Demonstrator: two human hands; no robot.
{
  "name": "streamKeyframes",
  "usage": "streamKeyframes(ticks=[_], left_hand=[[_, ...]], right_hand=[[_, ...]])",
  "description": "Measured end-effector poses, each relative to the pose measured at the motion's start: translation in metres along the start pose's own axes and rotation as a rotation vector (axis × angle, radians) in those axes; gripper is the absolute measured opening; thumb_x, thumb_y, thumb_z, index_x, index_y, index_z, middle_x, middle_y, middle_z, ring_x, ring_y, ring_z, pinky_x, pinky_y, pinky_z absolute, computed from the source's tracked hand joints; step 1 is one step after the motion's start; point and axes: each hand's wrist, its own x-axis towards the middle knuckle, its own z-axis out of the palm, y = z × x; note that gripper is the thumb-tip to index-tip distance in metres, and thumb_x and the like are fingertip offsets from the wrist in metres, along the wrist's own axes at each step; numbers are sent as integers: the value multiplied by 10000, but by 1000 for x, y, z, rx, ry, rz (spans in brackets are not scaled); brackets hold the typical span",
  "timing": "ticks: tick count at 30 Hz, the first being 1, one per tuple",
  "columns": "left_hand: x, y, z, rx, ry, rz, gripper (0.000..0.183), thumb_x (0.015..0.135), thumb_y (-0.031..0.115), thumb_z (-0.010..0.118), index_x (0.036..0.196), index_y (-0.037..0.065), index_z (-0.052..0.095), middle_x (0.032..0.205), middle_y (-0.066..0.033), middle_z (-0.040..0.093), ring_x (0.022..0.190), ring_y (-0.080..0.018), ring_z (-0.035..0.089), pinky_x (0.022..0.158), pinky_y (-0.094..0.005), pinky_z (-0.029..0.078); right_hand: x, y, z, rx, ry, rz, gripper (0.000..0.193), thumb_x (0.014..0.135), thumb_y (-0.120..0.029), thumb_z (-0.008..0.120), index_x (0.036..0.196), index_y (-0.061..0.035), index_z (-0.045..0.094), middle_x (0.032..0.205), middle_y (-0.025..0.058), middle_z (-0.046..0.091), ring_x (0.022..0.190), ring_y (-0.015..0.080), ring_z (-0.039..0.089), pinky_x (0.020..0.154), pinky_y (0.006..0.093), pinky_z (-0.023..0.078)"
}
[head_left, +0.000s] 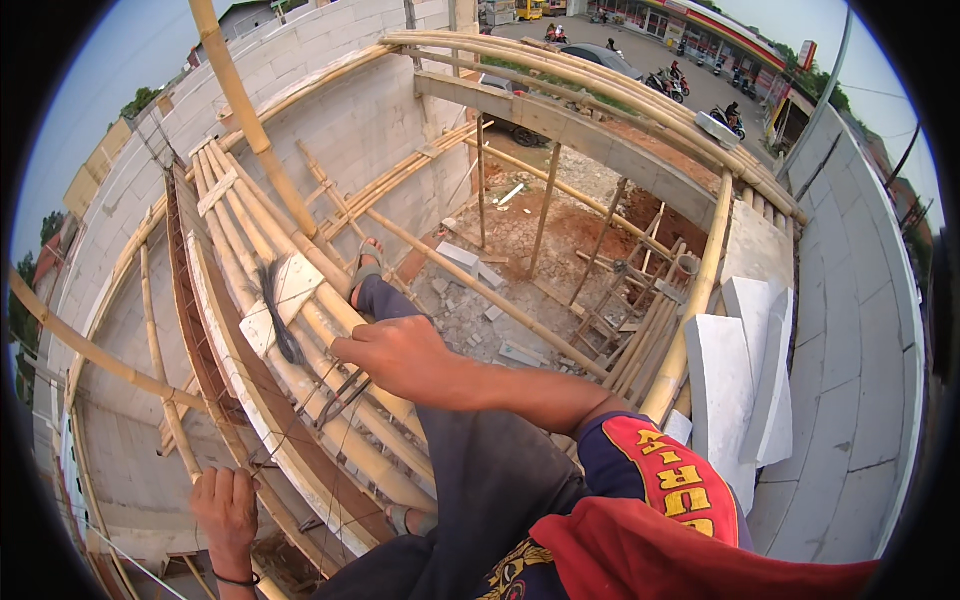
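Observation:
My right hand [400,362] is closed above the bamboo poles, its fingers curled under. Just below it a dark metal tool with two thin handles [342,396] shows against the poles; I cannot tell whether the hand touches it. My left hand [226,508] is closed at the outer edge of a long wooden formwork [235,350], near a thin wire, and what its fingers grip is hidden. Steel bars and ties [300,455] run inside the formwork. A bundle of dark tie wire [276,315] lies over a pale board [300,285] on the poles.
Bamboo poles [350,440] form the walkway under my sandalled foot [370,262], high above a rubble-strewn floor [450,310]. An upright bamboo pole [235,85] rises ahead. Pale blocks [725,385] stack at the right beside a block wall [840,380]. Beyond lies a street with motorbikes.

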Motion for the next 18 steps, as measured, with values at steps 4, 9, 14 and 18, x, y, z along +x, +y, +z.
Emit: streamKeyframes(ticks=[4,9,14,18], left_hand=[[0,-9,5,27,64,-51,213,803,186,652,750,48,498,718,-92,401,667,-274,453,571,-399,373],[-8,-17,13,65,56,-87,250,821,219,647,739,56,477,721,-95,399,670,-278,458,577,-407,376],[-13,-8,14,39,-23,-51,276,818,228,653,719,69,451,719,-92,390,678,-272,463,580,-410,377],[-9,-7,14,38,11,17,274,817,224,656,714,72,452,715,-86,385,674,-266,459,575,-398,373]], right_hand=[[-4,0,-1,37,-555,-77,80,840,-140,654,910,-100,654,767,93,668,705,298,654,574,435,495],[1,5,-10,829,-779,-523,190,933,-230,629,928,-40,636,753,136,650,725,313,658,612,406,470],[7,11,-12,929,-219,-141,191,945,-228,628,937,-37,632,729,136,645,702,336,645,604,395,454],[7,12,-4,397,-102,108,175,946,-238,613,938,-67,650,706,122,656,662,348,644,593,417,471]])
